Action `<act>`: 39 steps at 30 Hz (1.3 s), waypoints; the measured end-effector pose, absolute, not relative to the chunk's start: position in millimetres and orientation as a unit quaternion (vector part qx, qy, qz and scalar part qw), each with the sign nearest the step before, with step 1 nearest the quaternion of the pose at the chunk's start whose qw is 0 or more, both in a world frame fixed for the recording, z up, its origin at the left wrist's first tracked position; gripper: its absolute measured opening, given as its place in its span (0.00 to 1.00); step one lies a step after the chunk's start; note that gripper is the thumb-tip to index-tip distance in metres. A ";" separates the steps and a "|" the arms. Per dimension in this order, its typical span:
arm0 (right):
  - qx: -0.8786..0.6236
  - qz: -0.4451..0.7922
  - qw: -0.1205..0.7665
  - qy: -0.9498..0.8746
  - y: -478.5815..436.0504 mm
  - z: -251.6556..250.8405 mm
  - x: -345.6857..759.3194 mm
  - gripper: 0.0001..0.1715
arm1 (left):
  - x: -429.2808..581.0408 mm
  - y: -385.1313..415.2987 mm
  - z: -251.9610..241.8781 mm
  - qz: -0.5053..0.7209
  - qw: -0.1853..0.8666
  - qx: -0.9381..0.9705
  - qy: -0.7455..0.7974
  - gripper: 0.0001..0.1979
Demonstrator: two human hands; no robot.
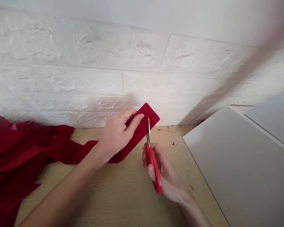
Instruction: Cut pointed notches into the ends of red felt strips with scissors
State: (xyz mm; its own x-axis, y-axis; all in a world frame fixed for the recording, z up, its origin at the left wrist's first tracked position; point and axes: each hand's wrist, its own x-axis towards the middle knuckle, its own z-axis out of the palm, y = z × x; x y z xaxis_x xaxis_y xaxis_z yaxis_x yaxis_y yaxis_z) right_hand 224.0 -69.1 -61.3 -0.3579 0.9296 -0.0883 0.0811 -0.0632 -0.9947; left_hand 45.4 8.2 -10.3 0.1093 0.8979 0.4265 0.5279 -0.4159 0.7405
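Observation:
My left hand [119, 129] pinches a dark red fabric strip [138, 130] near its squared end, thumb on top and fingers behind. From there the strip runs down and left toward a heap of red fabric [16, 151]. My right hand [162, 168] is closed around the red handles of a pair of scissors [155, 167]. Their blades point up and lie over the strip's lower right edge, close to its end; the blades look nearly together. Whether they have cut into the fabric I cannot tell.
A white brick-patterned wall [142, 60] rises behind the pale wooden tabletop [109, 195]. At the right stands a large white box or panel [246, 157] with its edge near my right forearm. Small red scraps [173, 143] lie on the tabletop by the wall.

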 end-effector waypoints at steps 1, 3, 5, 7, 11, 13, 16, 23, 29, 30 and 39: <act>-0.434 0.589 0.361 -0.579 -69.1 -61.7 224.5 0.32 | 45.3 8.7 -10.6 0.443 0.211 0.715 0.498 0.16; -0.432 0.597 0.355 -0.575 -69.0 -61.8 225.1 0.32 | 45.2 9.2 -10.6 0.443 0.216 0.714 0.498 0.16; -0.433 0.604 0.353 -0.568 -68.3 -60.9 225.0 0.33 | 45.6 9.3 -10.2 0.440 0.217 0.712 0.502 0.16; -0.433 0.607 0.353 -0.565 -67.6 -59.8 224.4 0.34 | 46.2 9.2 -9.8 0.434 0.214 0.712 0.509 0.16; -0.437 0.598 0.361 -0.566 -66.8 -60.1 223.9 0.32 | 46.9 9.3 -10.5 0.432 0.205 0.714 0.511 0.15; -0.437 0.593 0.367 -0.568 -66.7 -61.7 224.6 0.31 | 46.8 9.5 -11.0 0.434 0.199 0.716 0.509 0.15; -0.433 0.591 0.372 -0.570 -66.6 -63.4 225.7 0.31 | 46.6 9.6 -11.1 0.432 0.205 0.716 0.508 0.15; -0.441 0.595 0.396 -0.543 -64.8 -61.8 224.5 0.24 | 46.3 10.8 -13.7 0.431 0.220 0.721 0.496 0.16; -0.440 0.609 0.407 -0.519 -64.4 -62.4 222.8 0.27 | 46.9 11.6 -14.8 0.429 0.231 0.716 0.499 0.17; -0.441 0.612 0.409 -0.513 -64.4 -62.5 222.1 0.27 | 47.0 11.5 -14.5 0.430 0.231 0.716 0.500 0.17; -0.436 0.619 0.420 -0.501 -62.0 -72.4 220.5 0.28 | 44.1 11.0 -11.2 0.435 0.219 0.717 0.498 0.16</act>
